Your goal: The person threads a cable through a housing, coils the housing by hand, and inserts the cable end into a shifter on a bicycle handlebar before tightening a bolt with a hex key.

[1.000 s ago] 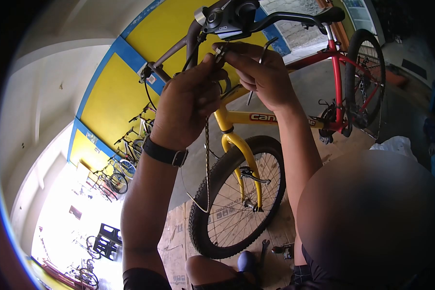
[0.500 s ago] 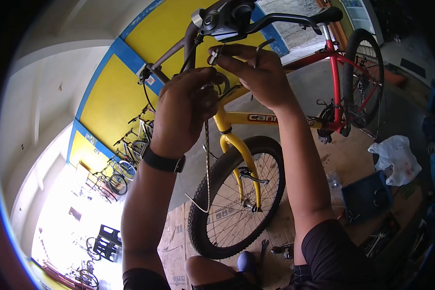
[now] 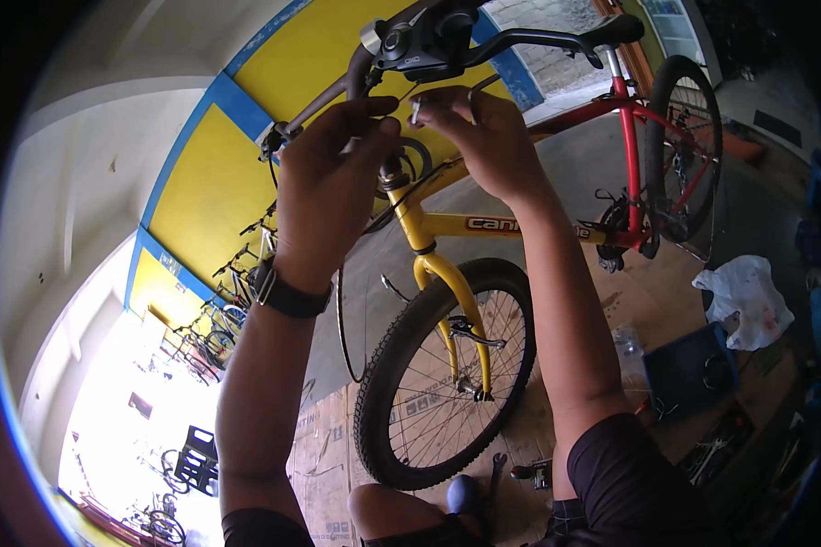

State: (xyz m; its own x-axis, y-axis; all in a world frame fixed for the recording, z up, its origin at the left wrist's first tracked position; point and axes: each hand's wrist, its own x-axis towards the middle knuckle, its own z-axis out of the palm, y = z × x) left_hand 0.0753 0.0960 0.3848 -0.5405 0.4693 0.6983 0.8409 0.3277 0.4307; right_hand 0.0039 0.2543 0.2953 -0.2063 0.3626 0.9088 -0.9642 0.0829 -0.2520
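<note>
My left hand [image 3: 328,182], with a dark band at the wrist, is raised below the handlebar, its fingers curled and thumb near the index finger. A thin cable [image 3: 341,319] hangs in a loop beneath it; where the hand grips it is hidden. Close by, my right hand [image 3: 483,137] pinches a small silver metal piece [image 3: 416,111]. A dark bent rod like a hex key [image 3: 475,102] also sits among its fingers. Just above both hands is the black shifter and brake lever unit [image 3: 429,41] on the handlebar.
The yellow and red bicycle [image 3: 447,223] stands ahead, front wheel [image 3: 365,401] over cardboard. To the right are a blue tray [image 3: 689,374], a white plastic bag [image 3: 748,301] and tools [image 3: 707,456]. A wrench [image 3: 497,469] lies near my knee. Several bicycles [image 3: 237,292] line the yellow wall.
My left hand has moved left, away from my right hand. The hanging cable has swung left with it. My right hand and the silver piece have shifted slightly.
</note>
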